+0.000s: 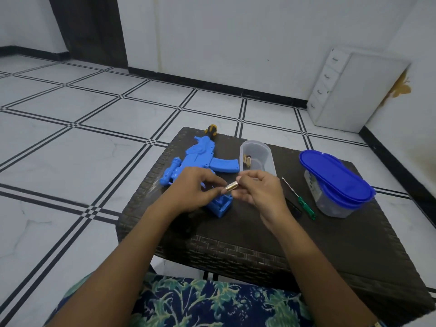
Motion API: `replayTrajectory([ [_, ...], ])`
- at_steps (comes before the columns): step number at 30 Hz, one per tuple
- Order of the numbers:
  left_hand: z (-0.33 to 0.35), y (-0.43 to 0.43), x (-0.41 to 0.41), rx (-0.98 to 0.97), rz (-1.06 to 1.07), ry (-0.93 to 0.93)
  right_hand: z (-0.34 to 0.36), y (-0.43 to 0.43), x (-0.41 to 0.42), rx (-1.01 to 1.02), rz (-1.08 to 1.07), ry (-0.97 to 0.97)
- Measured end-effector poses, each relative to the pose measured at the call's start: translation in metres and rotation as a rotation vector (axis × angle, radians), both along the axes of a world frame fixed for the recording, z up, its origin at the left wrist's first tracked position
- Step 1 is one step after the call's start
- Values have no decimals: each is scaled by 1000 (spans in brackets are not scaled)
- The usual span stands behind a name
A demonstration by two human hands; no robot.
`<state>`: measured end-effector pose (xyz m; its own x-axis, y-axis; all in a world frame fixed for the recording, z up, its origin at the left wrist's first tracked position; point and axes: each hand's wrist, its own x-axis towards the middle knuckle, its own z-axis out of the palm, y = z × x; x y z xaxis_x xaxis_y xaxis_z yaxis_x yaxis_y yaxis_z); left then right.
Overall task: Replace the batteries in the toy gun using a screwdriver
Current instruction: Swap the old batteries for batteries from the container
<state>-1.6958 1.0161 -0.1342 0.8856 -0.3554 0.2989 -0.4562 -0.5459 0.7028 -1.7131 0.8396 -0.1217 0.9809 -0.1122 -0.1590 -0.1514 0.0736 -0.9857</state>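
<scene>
The blue plastic toy gun [200, 159] lies flat on its side on the dark tabletop [259, 232], grip end nearest the person. Just above the grip, a gold battery [232, 186] is pinched between the left hand [195, 192] and right hand [257, 192]. A thin green-handled screwdriver [299, 199] lies to the right.

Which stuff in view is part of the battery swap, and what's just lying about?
In use:
battery pinched between left hand and right hand; blue toy gun; open clear tub holding more batteries; green screwdriver.

Lying about:
blue-lidded container; black-and-yellow handle behind the gun; white drawer unit by the wall.
</scene>
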Motion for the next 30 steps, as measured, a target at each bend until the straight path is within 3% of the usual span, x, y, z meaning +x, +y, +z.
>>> replayTrajectory([
  [5,-3,-1,1,-202,78,155,1,4,0,70,24,-82],
  [9,-2,0,-1,-527,155,402,0,5,-1,115,28,-141],
  [15,3,-6,-6,-813,98,622,-5,11,2,-194,166,-308],
  [18,2,-3,-3,-762,90,670,-9,11,4,-335,202,-343],
  [22,1,3,-2,-569,-7,617,-9,9,4,-251,171,-280],
  [25,-1,2,-1,-338,63,414,-6,9,4,-215,117,-227],
  [27,-5,2,2,-152,191,153,-4,8,3,-246,88,-209],
  [30,-11,7,8,42,276,-72,-4,5,3,-511,109,-249],
])
